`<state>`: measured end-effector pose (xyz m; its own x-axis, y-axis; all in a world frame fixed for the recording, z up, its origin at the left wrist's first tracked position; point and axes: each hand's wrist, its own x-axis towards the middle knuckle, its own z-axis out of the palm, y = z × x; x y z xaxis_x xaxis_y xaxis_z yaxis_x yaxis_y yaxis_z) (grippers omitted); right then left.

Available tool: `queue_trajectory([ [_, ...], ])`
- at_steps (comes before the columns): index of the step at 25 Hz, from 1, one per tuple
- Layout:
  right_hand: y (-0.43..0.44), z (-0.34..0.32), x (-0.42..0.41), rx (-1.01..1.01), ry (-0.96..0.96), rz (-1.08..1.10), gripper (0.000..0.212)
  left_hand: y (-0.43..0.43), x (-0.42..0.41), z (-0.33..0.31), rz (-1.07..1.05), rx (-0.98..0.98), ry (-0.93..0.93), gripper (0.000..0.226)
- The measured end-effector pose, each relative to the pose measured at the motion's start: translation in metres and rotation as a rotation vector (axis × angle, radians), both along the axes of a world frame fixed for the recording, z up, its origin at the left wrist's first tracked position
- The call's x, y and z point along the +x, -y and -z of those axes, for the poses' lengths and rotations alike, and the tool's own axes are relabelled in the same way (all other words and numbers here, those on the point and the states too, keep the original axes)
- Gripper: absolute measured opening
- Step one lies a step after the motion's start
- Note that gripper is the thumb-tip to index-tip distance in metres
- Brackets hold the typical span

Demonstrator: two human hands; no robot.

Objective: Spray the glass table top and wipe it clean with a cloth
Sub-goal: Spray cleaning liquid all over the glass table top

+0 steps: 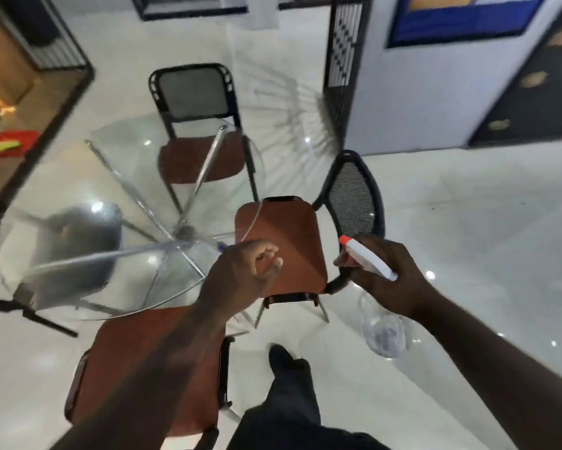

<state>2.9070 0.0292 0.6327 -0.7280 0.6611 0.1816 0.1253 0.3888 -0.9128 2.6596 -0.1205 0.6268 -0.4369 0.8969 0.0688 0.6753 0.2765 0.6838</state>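
Right now the right hand (403, 287) grips a spray bottle (368, 259) by its white head at centre right, the clear body hanging below. The left hand (240, 274), fingers loosely curled with nothing seen in them, hovers at the near rim of the round glass table (78, 190), centre left, among brown-seated chairs (282, 241).

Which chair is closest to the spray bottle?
The chair on the right, the one with the rounded mesh back. The right hand grips the spray bottle just beside its seat; the others stand farther off round the glass table.
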Motion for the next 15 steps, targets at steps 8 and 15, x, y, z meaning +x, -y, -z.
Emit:
queue_trajectory([
  [8, -0.078, 0.041, -0.174, -0.047, 0.168, -0.237, 0.018, -0.032, -0.126, 0.038, -0.259, -0.223, 0.06, 0.041],
  [15, -0.115, 0.112, -0.269, 0.081, 0.288, -0.466, 0.006, -0.033, -0.137, 0.094, -0.44, -0.473, 0.22, 0.056],
])
